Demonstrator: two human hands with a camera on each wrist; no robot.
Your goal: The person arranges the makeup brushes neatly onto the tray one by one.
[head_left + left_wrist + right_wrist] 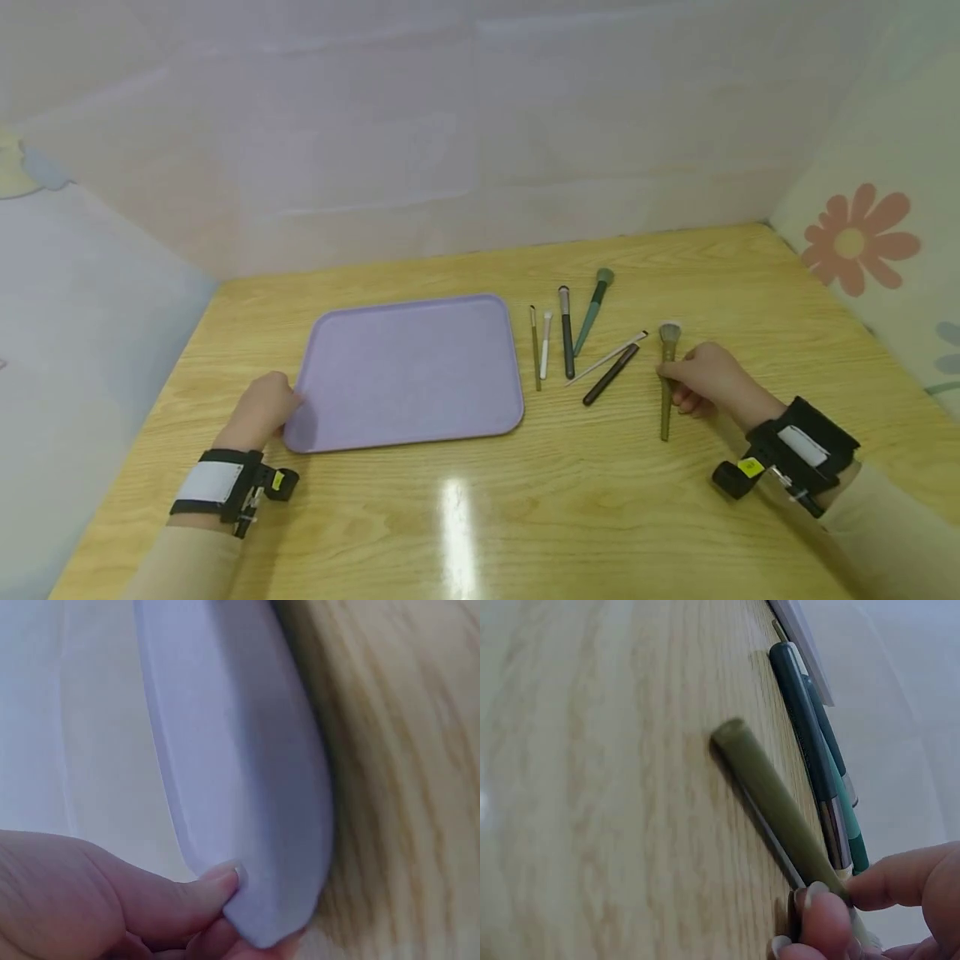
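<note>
My left hand (264, 408) pinches the near left corner of a purple tray (408, 375), thumb on the rim and fingers beneath, as the left wrist view shows. The tray's surface is bare. On the right, my right hand (708, 379) pinches an olive-handled makeup brush (667, 408) around its middle, bristles pointing away from me. In the right wrist view the handle (772, 799) slants across the wood between thumb and fingers. Left of this hand lie a dark-handled brush (611, 375) and a thin pale brush (606, 358), close together.
Between the tray and my right hand lie more brushes: a green one (592, 315), a dark grey one (567, 333), a white one (545, 346) and a thin olive one (536, 350). All rest on the wooden table (360, 517). A pale backdrop (480, 133) stands behind.
</note>
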